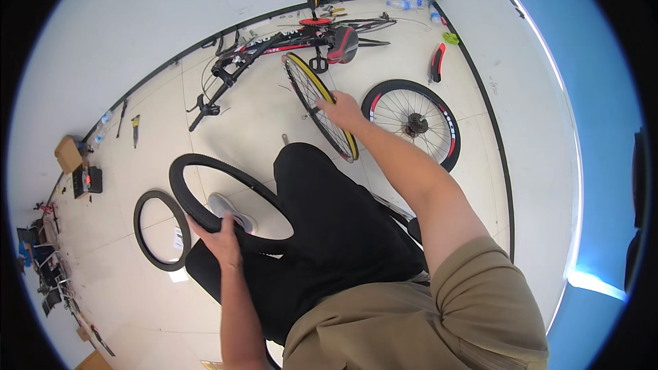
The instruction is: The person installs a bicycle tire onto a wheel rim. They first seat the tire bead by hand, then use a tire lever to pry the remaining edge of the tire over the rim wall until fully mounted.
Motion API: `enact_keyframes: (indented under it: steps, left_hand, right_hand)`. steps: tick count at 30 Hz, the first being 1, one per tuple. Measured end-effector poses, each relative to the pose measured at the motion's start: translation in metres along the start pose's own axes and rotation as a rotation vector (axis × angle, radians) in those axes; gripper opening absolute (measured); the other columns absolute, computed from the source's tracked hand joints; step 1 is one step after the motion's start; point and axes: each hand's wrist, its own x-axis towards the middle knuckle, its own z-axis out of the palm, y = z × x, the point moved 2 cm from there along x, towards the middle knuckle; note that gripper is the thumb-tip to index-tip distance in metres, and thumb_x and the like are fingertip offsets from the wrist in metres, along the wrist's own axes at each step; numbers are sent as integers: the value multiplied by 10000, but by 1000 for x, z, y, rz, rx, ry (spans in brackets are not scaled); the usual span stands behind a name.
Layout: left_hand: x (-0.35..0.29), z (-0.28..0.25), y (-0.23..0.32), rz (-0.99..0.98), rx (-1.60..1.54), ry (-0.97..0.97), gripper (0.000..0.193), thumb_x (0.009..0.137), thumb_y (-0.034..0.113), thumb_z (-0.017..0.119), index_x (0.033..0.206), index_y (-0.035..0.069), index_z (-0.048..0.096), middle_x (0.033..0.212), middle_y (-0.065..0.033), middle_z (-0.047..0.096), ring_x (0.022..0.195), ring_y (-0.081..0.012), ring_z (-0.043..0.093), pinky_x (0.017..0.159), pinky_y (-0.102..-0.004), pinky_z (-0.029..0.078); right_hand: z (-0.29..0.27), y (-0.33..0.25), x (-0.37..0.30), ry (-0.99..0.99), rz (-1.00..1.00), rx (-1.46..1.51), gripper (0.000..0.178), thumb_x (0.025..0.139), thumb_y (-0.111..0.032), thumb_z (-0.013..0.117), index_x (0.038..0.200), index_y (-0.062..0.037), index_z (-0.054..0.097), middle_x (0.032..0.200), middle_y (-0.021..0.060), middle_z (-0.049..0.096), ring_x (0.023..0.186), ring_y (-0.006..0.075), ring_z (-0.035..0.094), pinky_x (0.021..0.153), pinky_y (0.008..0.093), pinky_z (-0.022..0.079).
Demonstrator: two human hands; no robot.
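The step in hand looks like readying a tyre for its wheel. The left hand [221,241] pinches a black rubber tyre [179,181] between thumb and fingers, beside the bent leg; the right hand [340,111] holds a thin-spoked wheel with a yellow-banded rim [312,75] above the floor, its fingers curled around the near side. Bringing these 2 together would call for steadying the wheel first.

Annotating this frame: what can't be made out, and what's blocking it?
All head view:
Part of yellow-edged wheel rim: behind right hand.
Left hand: some fingertips, behind black tire.
Part of gray shoe: behind that tire.
Far-left clutter: too small, blurred near the lens edge.
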Motion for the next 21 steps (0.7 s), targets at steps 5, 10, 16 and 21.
enact_keyframes:
  steps: [5,10,16,21]
  left_hand:
    - [-22,0,-14,-130,-136,-63,1090,832,113,777,1641,9,53,1636,-262,252,1480,-331,334,1222,-377,258]
    - [-21,4,-15,-161,-169,-75,1068,845,93,753,1651,52,55,1316,-174,547,1077,-237,593,965,-340,494]
    - [-21,4,-23,-87,-189,-38,1050,858,62,726,1655,69,43,1221,-145,579,957,-196,604,860,-320,524]
    - [-24,5,-15,-129,-229,-38,1050,872,20,704,1649,48,-1,1169,-146,597,916,-185,602,822,-297,526]
  right_hand:
    - [11,49,-61,35,45,-243,398,898,-220,636,1181,53,575,1254,360,600,1175,478,600,979,519,498]
    - [-11,102,-100,-78,32,-277,317,918,-177,581,1131,54,536,1046,327,679,1028,520,644,907,578,507]
    - [-65,119,-163,-94,89,-398,309,938,-223,560,1132,16,539,1045,316,682,1022,506,650,906,580,502]
    - [-98,104,-210,-174,120,-601,302,944,-252,574,1123,-11,553,1000,267,699,980,460,676,881,552,512]
